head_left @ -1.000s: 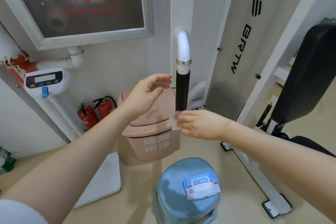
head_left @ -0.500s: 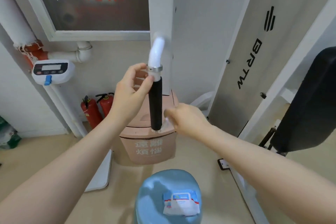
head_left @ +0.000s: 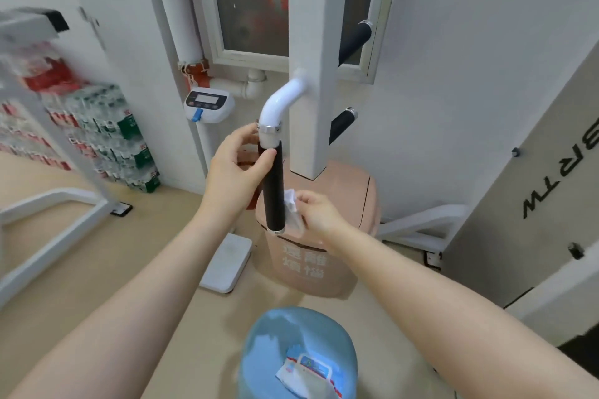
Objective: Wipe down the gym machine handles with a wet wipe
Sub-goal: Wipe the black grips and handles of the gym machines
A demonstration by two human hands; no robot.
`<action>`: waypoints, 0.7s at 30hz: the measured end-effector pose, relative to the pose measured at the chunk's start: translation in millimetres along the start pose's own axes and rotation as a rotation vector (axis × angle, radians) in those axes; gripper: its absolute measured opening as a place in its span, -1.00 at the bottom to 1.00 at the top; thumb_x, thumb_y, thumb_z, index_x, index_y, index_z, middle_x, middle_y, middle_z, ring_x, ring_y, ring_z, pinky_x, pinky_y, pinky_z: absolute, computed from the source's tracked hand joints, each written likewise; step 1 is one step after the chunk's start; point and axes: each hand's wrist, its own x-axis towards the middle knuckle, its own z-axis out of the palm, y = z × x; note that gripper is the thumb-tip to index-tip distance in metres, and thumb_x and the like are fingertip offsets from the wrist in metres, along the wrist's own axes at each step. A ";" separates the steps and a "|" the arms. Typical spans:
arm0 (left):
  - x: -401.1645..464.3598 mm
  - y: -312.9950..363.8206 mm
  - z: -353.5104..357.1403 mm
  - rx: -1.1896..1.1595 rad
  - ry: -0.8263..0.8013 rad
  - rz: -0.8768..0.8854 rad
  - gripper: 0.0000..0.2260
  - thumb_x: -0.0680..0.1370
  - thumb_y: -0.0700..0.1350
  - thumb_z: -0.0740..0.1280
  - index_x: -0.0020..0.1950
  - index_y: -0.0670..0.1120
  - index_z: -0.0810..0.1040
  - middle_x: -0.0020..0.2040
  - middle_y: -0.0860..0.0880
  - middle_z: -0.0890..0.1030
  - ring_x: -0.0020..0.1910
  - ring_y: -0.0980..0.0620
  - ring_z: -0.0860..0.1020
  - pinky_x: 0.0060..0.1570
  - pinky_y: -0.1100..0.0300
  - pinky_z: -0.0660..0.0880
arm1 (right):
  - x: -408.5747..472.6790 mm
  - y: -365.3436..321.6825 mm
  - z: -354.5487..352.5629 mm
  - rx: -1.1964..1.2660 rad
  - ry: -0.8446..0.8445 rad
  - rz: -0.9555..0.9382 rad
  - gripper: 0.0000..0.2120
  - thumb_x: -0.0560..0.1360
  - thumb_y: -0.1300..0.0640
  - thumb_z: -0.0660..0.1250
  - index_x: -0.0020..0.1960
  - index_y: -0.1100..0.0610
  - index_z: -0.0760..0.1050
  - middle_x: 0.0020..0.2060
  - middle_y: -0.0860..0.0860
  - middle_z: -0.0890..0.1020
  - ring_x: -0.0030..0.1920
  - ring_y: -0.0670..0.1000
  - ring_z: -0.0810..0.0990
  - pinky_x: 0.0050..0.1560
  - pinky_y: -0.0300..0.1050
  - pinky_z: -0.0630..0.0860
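Handle, a black foam grip hanging nearly upright from a white curved tube on the machine post, sits at frame centre. Left hand holds the grip's upper end just below the metal collar: thumb across the front, fingers curled round the far side. Right hand pinches a crumpled white wet wipe and presses it against the grip's lower part, at the 3 o'clock side, just above the end cap.

Step in hand, by judgement: wiping of the lower section while the left hand steadies the handle. Completion cannot be read from the grip surface.

Next move calls for wrapping the wipe round the foam and drawing it along the full length, then shifting the left hand so the covered area can be reached.

2 further black handles project from the post at 1 o'clock. A pink bin stands behind the handle; a wipe packet lies on a blue stool at 6 o'clock.
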 end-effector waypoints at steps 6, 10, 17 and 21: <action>-1.6 23.3 16.0 0.472 0.153 0.457 -0.43 0.44 -0.20 0.36 0.42 -0.10 0.25 0.43 -0.16 0.19 0.42 -0.10 0.17 0.44 0.00 0.14 | 8.5 -20.0 -64.1 0.480 0.305 0.125 -0.74 0.54 0.33 0.07 -0.17 0.17 0.49 -0.25 0.09 0.59 -0.25 0.08 0.56 -0.11 0.02 0.52; -7.0 30.5 49.8 0.848 0.167 0.902 -0.52 0.38 -0.24 0.33 0.30 -0.13 0.37 0.41 -0.21 0.28 0.39 -0.20 0.18 0.41 0.03 0.08 | 9.9 -13.2 -94.3 0.447 0.432 0.072 -0.80 0.50 0.31 0.14 -0.14 0.21 0.54 -0.25 0.10 0.57 -0.25 0.07 0.54 -0.15 -0.07 0.49; 32.3 8.3 91.0 1.423 0.097 0.844 -0.55 0.46 -0.20 0.22 0.35 -0.26 0.40 0.39 -0.19 0.41 0.39 -0.12 0.37 0.43 0.02 0.03 | 48.6 -48.5 -126.4 0.249 0.437 -0.235 -0.86 0.59 0.17 0.15 0.04 0.10 0.47 -0.34 -0.05 0.49 -0.35 -0.08 0.44 -0.40 -0.35 0.41; 41.6 -0.7 91.6 1.522 0.078 0.715 -0.26 0.31 -0.11 0.48 0.41 -0.30 0.28 0.43 -0.21 0.33 0.44 -0.13 0.20 0.44 0.00 -0.04 | 71.2 -63.3 -115.6 -0.252 0.409 -0.595 -0.81 0.57 0.17 0.11 -0.05 0.03 0.50 -0.22 -0.06 0.57 -0.18 -0.05 0.49 -0.25 -0.26 0.38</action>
